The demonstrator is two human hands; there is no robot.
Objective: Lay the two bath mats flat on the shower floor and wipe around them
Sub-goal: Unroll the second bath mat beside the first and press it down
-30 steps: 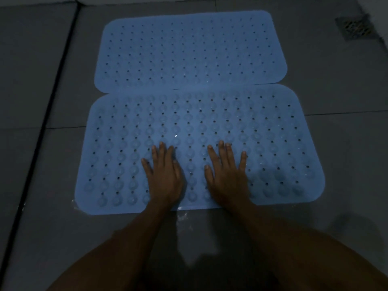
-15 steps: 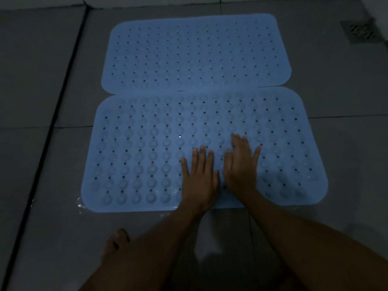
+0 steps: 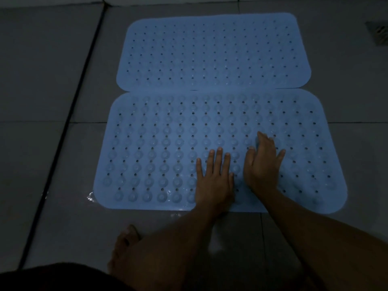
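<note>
Both hands flat, fingers spread, gripping nothing: left hand (image 3: 214, 179) and right hand (image 3: 262, 164) press near bath mat (image 3: 159, 148), right of centre. Far bath mat (image 3: 210, 53) lies flat, edges touching. Shower floor (image 3: 52, 91) looks wet at near-left corner; mat may slide if pushed. Drain (image 3: 378, 35) uncovered.

Floor drain (image 3: 379, 35) at upper right cut by frame edge, grate detail too dim to read. Both forearms cut off at bottom edge. Bare foot (image 3: 123, 244) at lower centre partly hidden behind left forearm. Dark cloth (image 3: 52, 277) at bottom left cropped, kind unclear.
</note>
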